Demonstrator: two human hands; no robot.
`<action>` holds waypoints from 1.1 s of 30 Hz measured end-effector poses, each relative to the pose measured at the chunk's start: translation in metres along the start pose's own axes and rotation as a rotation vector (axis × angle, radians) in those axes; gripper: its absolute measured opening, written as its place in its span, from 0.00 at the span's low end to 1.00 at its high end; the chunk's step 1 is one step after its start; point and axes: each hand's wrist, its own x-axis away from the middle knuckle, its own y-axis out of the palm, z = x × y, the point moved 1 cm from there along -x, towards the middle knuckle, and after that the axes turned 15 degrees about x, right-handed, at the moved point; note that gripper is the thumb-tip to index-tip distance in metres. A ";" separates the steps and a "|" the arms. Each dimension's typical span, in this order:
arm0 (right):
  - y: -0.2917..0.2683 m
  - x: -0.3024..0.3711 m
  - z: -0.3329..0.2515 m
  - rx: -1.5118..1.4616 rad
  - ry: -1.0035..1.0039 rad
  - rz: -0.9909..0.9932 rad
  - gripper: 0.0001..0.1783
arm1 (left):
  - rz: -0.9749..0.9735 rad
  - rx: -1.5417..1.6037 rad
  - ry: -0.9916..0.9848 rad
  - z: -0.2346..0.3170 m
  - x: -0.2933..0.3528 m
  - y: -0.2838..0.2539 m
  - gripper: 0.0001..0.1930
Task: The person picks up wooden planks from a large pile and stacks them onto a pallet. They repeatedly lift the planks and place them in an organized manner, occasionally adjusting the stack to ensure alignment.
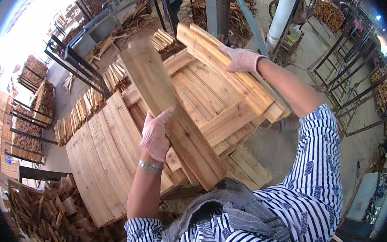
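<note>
My left hand (154, 137), in a pale pink work glove, grips a wide wooden board (182, 126) by its left edge, the thumb across its face. The board is tilted, its far end raised and smeared by motion, its near end close to my waist. My right hand (242, 61), gloved too, is closed round the outer side of a few long planks (231, 79) at the right of the pile; its fingertips are partly hidden. Between my hands lies a layer of flat boards (204, 90), with a crosswise board (227, 123) nearer me.
A wide row of side-by-side boards (105, 150) lies at the left. Beyond it stand narrow strips (83, 109) and a black metal rack (77, 62). Scrap wood (64, 217) is heaped at the lower left. A pale post (284, 9) and metal frames (345, 81) stand at the right.
</note>
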 end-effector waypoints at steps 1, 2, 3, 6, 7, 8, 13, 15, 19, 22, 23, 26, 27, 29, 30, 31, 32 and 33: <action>0.023 0.001 0.015 -0.034 0.055 0.051 0.58 | 0.041 -0.010 0.005 -0.015 -0.019 -0.005 0.21; 0.039 0.003 0.012 0.045 0.200 0.113 0.60 | 0.084 -0.024 0.020 -0.029 -0.038 -0.005 0.22; 0.050 0.003 0.009 0.124 0.343 0.182 0.62 | 0.125 -0.040 0.043 -0.039 -0.054 -0.009 0.23; 0.059 -0.005 0.030 -0.007 0.257 0.151 0.65 | 0.300 -0.550 -0.061 -0.052 -0.080 -0.025 0.34; 0.056 -0.009 0.038 -0.006 0.259 0.137 0.66 | 0.328 -0.698 -0.092 -0.055 -0.086 -0.027 0.37; 0.044 -0.001 0.023 -0.015 0.240 0.096 0.67 | 0.360 -0.800 -0.004 -0.049 -0.082 -0.024 0.46; 0.021 0.010 -0.011 0.052 0.193 0.029 0.62 | 0.475 -1.283 0.054 -0.033 -0.058 0.046 0.59; 0.054 0.009 -0.010 0.085 0.277 0.076 0.54 | 0.464 -1.356 -0.054 -0.038 -0.060 0.067 0.61; 0.086 -0.022 0.055 0.042 0.179 0.093 0.45 | 0.437 -1.136 -0.036 -0.030 -0.065 0.052 0.58; 0.117 -0.049 0.078 -0.022 0.143 0.210 0.41 | 0.379 -0.985 0.056 -0.007 -0.054 0.014 0.58; 0.128 -0.047 0.077 -0.082 0.124 0.255 0.40 | 0.398 -1.093 0.033 -0.003 -0.054 0.000 0.58; 0.062 0.007 -0.006 0.232 0.140 0.330 0.43 | 0.496 -1.458 0.001 -0.008 -0.052 -0.028 0.53; 0.042 0.013 -0.043 0.352 0.126 0.394 0.44 | 0.477 -1.688 0.092 -0.020 -0.049 -0.050 0.51; 0.076 0.001 -0.085 0.053 -0.236 0.673 0.48 | 0.504 -1.742 0.005 -0.021 -0.047 -0.040 0.50; 0.098 -0.011 -0.111 -0.053 -0.253 0.600 0.49 | 0.467 -1.726 0.018 -0.018 -0.044 -0.038 0.50; 0.109 -0.024 -0.136 -0.152 -0.265 0.542 0.50 | 0.428 -1.704 0.047 -0.014 -0.048 -0.035 0.50; 0.100 -0.014 -0.171 -0.072 -0.159 0.371 0.50 | 0.330 -1.642 0.088 -0.012 -0.041 -0.046 0.49; 0.089 -0.005 -0.192 0.002 -0.050 0.204 0.50 | 0.374 -1.827 0.145 -0.018 -0.032 -0.047 0.45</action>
